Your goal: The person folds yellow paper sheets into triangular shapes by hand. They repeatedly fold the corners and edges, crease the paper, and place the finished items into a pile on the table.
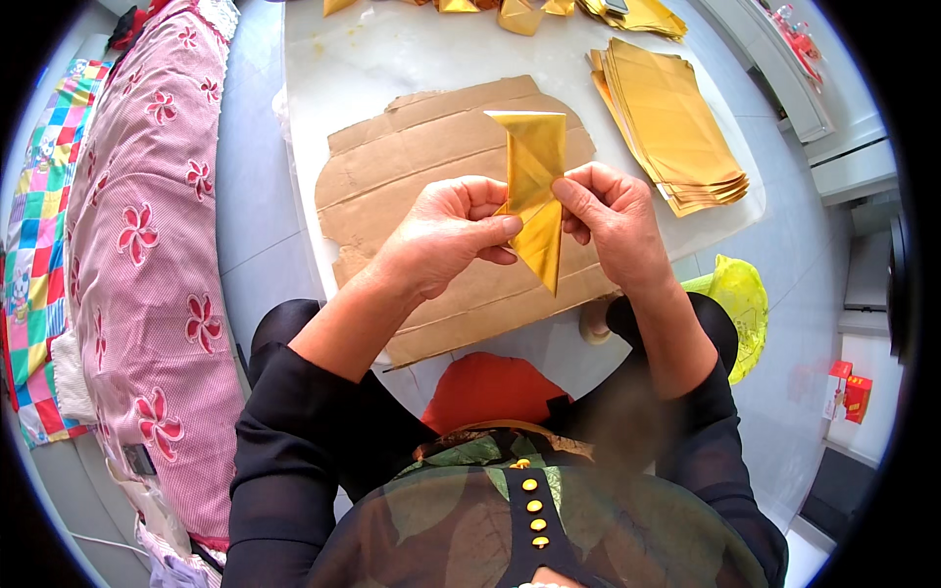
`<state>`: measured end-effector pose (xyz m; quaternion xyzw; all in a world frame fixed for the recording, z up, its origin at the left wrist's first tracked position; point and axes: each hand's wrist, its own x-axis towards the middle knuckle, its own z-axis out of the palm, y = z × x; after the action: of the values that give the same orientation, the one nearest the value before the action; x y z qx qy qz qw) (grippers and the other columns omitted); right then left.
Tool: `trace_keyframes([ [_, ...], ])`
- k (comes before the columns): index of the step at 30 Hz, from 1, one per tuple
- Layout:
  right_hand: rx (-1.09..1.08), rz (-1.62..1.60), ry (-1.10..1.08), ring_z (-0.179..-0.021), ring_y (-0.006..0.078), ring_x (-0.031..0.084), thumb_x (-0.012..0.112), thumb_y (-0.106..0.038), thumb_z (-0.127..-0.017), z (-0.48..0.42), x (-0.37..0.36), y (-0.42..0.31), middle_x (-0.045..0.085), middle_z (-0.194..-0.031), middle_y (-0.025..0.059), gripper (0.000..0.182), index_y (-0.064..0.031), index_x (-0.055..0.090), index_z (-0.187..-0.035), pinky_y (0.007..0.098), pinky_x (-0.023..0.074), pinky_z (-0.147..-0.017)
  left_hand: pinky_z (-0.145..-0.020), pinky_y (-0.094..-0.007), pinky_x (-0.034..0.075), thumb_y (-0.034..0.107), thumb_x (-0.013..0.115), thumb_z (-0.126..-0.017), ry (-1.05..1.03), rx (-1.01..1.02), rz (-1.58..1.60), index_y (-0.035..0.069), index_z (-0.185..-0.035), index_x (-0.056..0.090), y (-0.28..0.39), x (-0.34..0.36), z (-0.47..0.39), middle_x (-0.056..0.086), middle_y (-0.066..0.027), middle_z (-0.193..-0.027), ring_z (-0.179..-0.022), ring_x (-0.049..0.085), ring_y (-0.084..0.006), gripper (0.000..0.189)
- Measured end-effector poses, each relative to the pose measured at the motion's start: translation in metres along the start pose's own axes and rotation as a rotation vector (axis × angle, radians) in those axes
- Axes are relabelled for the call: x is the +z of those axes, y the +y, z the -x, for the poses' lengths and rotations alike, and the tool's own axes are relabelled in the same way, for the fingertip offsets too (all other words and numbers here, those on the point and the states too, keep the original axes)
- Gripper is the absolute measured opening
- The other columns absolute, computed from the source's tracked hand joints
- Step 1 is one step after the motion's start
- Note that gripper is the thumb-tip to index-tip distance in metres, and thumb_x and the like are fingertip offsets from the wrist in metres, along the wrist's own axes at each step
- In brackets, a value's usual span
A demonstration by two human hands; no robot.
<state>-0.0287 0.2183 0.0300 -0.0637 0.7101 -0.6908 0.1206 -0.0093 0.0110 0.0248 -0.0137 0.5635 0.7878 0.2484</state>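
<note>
Both hands hold one folded sheet of gold foil paper (538,169) above a cardboard piece. My left hand (459,220) pinches its left edge, thumb on top and the fingers partly behind it. At the opposite edge, the thumb and forefinger of my right hand (606,213) grip the paper, a little higher up. The fold has a slanted flap at the top left and tapers to a point at the bottom. Beneath lies the flattened brown cardboard (412,158), creased and torn along its rim. To the right sits a stack of gold paper sheets (673,121).
Several folded gold paper pieces (520,15) line the far edge of the white table (331,66). A small dark device (616,6) rests on more gold paper. A yellow-green plastic bag (739,316) is at right, and a pink flowered cover (158,242) drapes the seat at left.
</note>
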Motion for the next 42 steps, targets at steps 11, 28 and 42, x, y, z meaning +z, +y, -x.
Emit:
trace_keyframes([
  [11,0.095,-0.217,-0.004,-0.056,0.0049,0.051,0.067,-0.019,-0.094,-0.003,-0.008,0.002,0.060,-0.068,-0.0004,0.018,-0.0024,0.065,-0.089,0.0184,0.0393,-0.050,-0.100,-0.0366,0.051,-0.003,0.064,-0.086,-0.123,0.147,0.042,0.002,-0.147,0.036,0.000,-0.012,0.000,0.060,-0.0160,-0.124,-0.109,0.064,-0.0230,0.068],
  [28,0.173,-0.409,-0.154,-0.055,0.0059,0.049,0.065,-0.018,-0.095,0.000,-0.013,-0.004,0.059,-0.070,-0.0006,0.016,-0.0024,0.065,-0.093,0.0198,0.0377,-0.049,-0.083,-0.0249,0.054,-0.011,0.066,-0.084,-0.026,0.632,-0.546,0.001,-0.100,0.073,0.000,0.003,0.009,0.072,-0.0061,-0.094,-0.089,0.067,-0.0129,0.021],
  [42,-0.386,-0.216,-0.196,-0.074,0.0060,0.054,0.066,-0.001,-0.091,0.006,-0.002,0.004,0.062,-0.098,0.0019,0.018,-0.0013,0.068,-0.109,0.0190,0.0438,-0.065,-0.084,-0.0229,0.055,-0.003,0.067,-0.089,0.000,0.623,-0.140,-0.001,-0.105,0.071,-0.001,0.011,0.005,0.072,-0.0074,-0.101,-0.093,0.067,-0.0121,0.017],
])
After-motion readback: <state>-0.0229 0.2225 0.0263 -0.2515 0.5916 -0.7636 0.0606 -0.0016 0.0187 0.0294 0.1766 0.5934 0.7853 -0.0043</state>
